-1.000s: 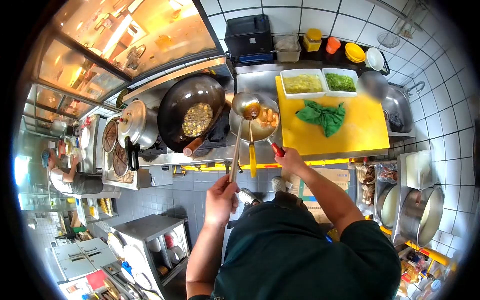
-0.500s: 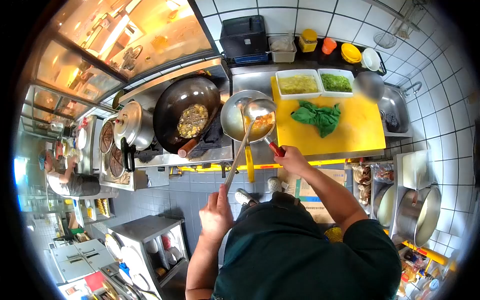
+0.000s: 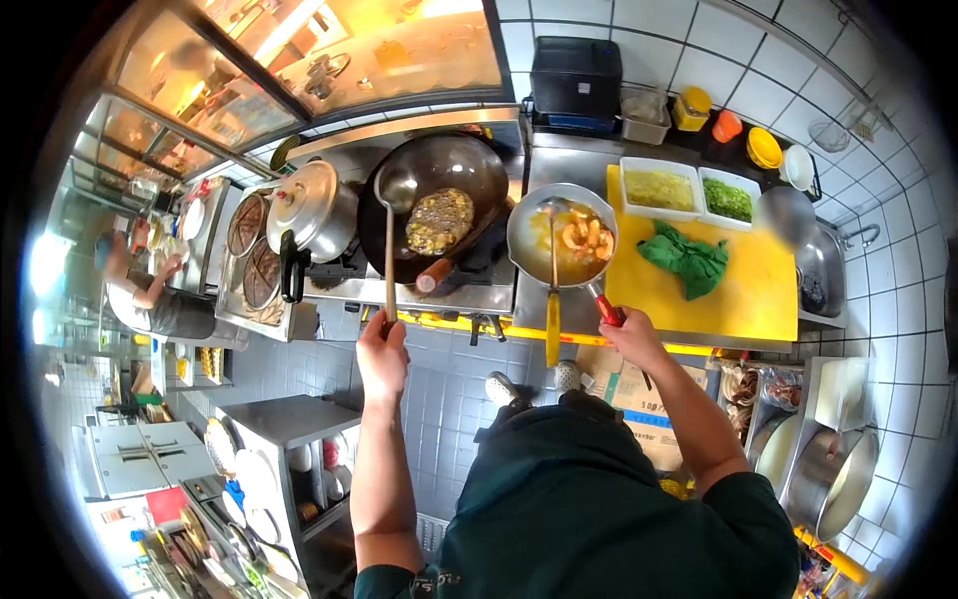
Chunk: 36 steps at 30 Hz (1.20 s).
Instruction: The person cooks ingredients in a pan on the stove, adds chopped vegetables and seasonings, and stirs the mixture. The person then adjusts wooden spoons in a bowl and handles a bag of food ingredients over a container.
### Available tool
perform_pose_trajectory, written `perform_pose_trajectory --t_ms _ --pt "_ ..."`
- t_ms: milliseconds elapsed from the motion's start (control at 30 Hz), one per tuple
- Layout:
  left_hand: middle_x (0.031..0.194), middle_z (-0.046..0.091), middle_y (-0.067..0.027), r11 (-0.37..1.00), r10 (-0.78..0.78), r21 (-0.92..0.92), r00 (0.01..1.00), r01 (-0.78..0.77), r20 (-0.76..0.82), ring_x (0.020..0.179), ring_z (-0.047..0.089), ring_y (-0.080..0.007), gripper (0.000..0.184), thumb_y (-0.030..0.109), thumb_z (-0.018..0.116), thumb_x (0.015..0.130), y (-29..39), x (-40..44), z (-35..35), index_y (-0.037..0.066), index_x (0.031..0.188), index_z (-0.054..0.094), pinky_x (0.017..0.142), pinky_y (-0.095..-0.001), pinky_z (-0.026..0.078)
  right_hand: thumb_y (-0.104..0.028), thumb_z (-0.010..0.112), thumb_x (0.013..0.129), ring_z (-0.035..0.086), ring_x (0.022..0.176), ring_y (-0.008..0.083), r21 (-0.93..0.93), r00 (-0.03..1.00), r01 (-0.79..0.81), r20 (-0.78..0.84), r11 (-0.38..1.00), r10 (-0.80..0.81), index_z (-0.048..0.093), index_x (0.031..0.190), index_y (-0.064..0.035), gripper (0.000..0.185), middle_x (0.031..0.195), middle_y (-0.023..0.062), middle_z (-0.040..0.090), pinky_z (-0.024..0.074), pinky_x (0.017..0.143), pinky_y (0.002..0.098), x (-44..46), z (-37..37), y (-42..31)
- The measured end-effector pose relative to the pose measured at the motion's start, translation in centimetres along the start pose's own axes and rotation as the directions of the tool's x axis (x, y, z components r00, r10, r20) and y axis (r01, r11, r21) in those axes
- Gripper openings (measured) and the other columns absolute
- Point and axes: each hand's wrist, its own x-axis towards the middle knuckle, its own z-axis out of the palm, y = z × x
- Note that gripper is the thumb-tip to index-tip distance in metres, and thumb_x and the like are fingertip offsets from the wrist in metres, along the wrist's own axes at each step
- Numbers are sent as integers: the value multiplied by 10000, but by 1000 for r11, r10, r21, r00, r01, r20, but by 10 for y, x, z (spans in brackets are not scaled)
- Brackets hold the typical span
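Observation:
My left hand (image 3: 383, 359) is closed round the long handle of a metal ladle (image 3: 397, 188), whose bowl is over the left part of the black wok (image 3: 479, 170). A browned mass of food (image 3: 440, 222) lies in that wok. At the right, my right hand (image 3: 633, 337) grips the red handle of a steel pan (image 3: 527, 240). Orange pieces (image 3: 587, 240) and yellowish liquid are in the pan, and a yellow-handled utensil (image 3: 553, 329) rests in it.
A yellow cutting board (image 3: 738, 309) bears a green cloth (image 3: 687, 260) and two white trays (image 3: 661, 188) of chopped greens. A pressure cooker (image 3: 311, 215) stands left of the wok. Another person (image 3: 160, 299) is at the far left.
The ladle has moved left from the steel pan to the wok, along with my left hand. My right hand still holds the pan handle. The camera view has shifted.

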Motion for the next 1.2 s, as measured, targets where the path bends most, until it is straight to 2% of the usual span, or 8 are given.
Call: perform_pose_trajectory --t_ms 67,200,433,633,733,933,1133,1200 --pt "708 554 -9 992 -83 -90 994 88 64 432 450 -71 152 90 613 942 -23 24 -2 -17 1037 663 351 -245 310 -187 720 865 583 530 145 -50 1000 -2 -11 999 1 653 908 -21 184 642 50 607 457 520 321 -3 1 -4" --pt "753 591 -37 970 -182 -145 979 194 94 430 466 -80 165 83 620 927 -38 43 4 -21 1046 668 339 -244 304 -185 716 866 567 519 133 -65 999 -13 -32 998 11 654 921 -25 180 646 43 606 454 508 312 0 5 5" --pt "751 608 -36 962 -219 -138 968 235 120 444 480 -81 184 86 613 932 -47 52 6 -34 1058 672 341 -240 315 -157 710 878 559 531 112 -1 1000 -24 1 1000 24 648 934 -30 152 661 20 600 442 504 284 -1 8 1" --pt "753 605 -40 943 -249 -192 960 271 132 446 483 -84 198 93 618 930 -53 54 6 -37 1072 665 342 -238 317 -141 707 887 545 531 100 26 999 -36 25 999 35 638 934 -33 137 669 9 595 431 500 274 -1 8 -5" --pt "748 602 -44 917 -262 -275 956 289 131 451 486 -84 183 87 622 925 -50 50 5 -34 1055 670 345 -234 319 -157 712 885 541 522 99 19 999 -33 27 999 32 638 928 -34 150 662 8 594 426 492 276 1 6 0" --pt "755 606 -44 907 -222 -335 966 254 130 461 493 -75 156 73 608 950 -6 26 -16 -33 1047 668 346 -215 315 -183 723 874 563 519 120 -12 1000 -1 25 1000 1 651 918 -20 184 648 37 606 437 485 303 7 6 8" --pt "784 625 -57 882 -153 -416 970 220 188 446 468 -56 221 87 583 983 60 -25 -31 -55 1149 617 317 -197 307 -206 731 855 612 558 174 -92 1000 20 5 996 -20 651 920 4 234 642 82 617 478 544 348 7 5 -4" --pt "796 644 -67 870 -152 -432 963 237 223 427 459 -54 262 54 596 974 66 -39 -30 -73 1202 603 308 -190 324 -208 730 851 622 571 192 -114 1000 20 9 993 -19 652 922 7 239 644 98 620 485 562 364 8 6 -11"
